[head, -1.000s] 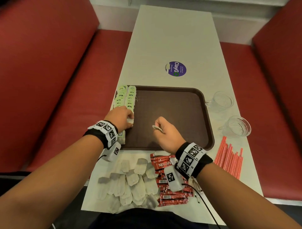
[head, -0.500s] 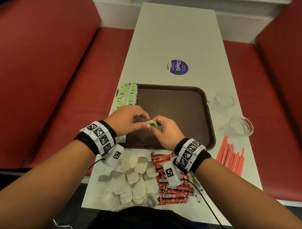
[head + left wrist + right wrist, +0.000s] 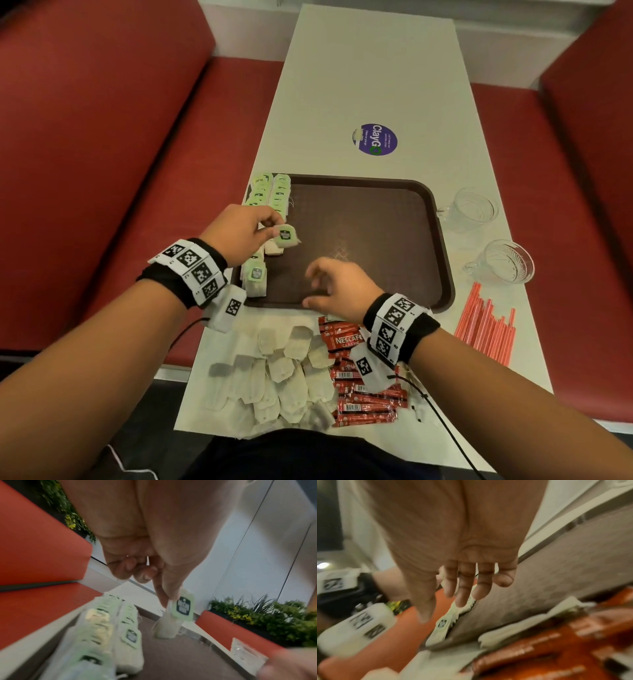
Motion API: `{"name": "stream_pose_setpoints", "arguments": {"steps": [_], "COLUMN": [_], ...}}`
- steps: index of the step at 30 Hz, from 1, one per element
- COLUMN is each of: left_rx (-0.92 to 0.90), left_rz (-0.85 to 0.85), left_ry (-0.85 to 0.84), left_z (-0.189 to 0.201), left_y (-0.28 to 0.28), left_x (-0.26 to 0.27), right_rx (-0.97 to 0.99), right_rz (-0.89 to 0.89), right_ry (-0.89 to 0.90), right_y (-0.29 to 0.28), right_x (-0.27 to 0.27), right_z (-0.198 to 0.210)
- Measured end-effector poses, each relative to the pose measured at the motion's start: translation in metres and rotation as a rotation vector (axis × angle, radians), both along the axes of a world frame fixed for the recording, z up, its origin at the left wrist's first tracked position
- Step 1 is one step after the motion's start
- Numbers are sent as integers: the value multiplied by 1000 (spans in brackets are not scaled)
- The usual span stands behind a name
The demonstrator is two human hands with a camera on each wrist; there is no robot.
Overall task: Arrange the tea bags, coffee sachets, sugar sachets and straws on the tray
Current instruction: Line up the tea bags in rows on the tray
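A brown tray (image 3: 394, 219) lies in the middle of the white table. Two rows of green-tagged tea bags (image 3: 270, 195) run along its left edge. My left hand (image 3: 239, 233) pinches one green-tagged tea bag (image 3: 285, 236) by its top, above the tray's left side; the left wrist view shows the same tea bag (image 3: 181, 608) hanging from thumb and forefinger. My right hand (image 3: 332, 284) hovers over the tray's near edge, fingers spread and holding nothing. White sugar sachets (image 3: 284, 373) and red coffee sachets (image 3: 356, 383) lie in heaps near me. Orange straws (image 3: 486, 329) lie at the right.
Two clear glass cups (image 3: 469, 209) (image 3: 507, 262) stand right of the tray. A purple round sticker (image 3: 375, 139) is on the table beyond it. Red bench seats (image 3: 102, 171) run along both sides of the narrow table.
Both hands met at the tea bag half a second ago. Now the left hand alone holds it, moved left toward the rows; the right hand has let go and drawn back toward me.
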State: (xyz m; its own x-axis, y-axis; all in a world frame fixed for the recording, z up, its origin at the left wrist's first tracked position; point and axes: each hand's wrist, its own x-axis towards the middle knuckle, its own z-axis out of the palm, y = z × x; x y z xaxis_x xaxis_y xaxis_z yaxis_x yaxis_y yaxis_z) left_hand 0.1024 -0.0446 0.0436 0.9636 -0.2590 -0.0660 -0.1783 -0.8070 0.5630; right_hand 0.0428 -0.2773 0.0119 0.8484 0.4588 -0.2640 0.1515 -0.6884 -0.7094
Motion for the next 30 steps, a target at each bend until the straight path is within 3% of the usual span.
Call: {"name": "stream_pose_setpoints", "arguments": {"steps": [5,10,17,20,26,30], "left_rx": [340,358,402,408,556,607], "left_rz": [-91,23,124,177,51,80], "left_ry": [257,223,239,173,241,241], "left_z": [-13,-27,-36,-36,-39,-42], "left_y": [11,2,-3,-7,-29,-31], "left_x": [17,32,44,44,42,45], "right_rx": [-330,-443,-435,-390,-298,-189], "right_rz": [495,627,697,666,611,510], "right_ry": [-85,-202,-265,-263,-236,-156], "right_y": [15,26,33,32,28,25], "right_x": [-16,-21,-28,-30,-28,-27], "right_z": [-1,-3,-6,-10,-10,-5]}}
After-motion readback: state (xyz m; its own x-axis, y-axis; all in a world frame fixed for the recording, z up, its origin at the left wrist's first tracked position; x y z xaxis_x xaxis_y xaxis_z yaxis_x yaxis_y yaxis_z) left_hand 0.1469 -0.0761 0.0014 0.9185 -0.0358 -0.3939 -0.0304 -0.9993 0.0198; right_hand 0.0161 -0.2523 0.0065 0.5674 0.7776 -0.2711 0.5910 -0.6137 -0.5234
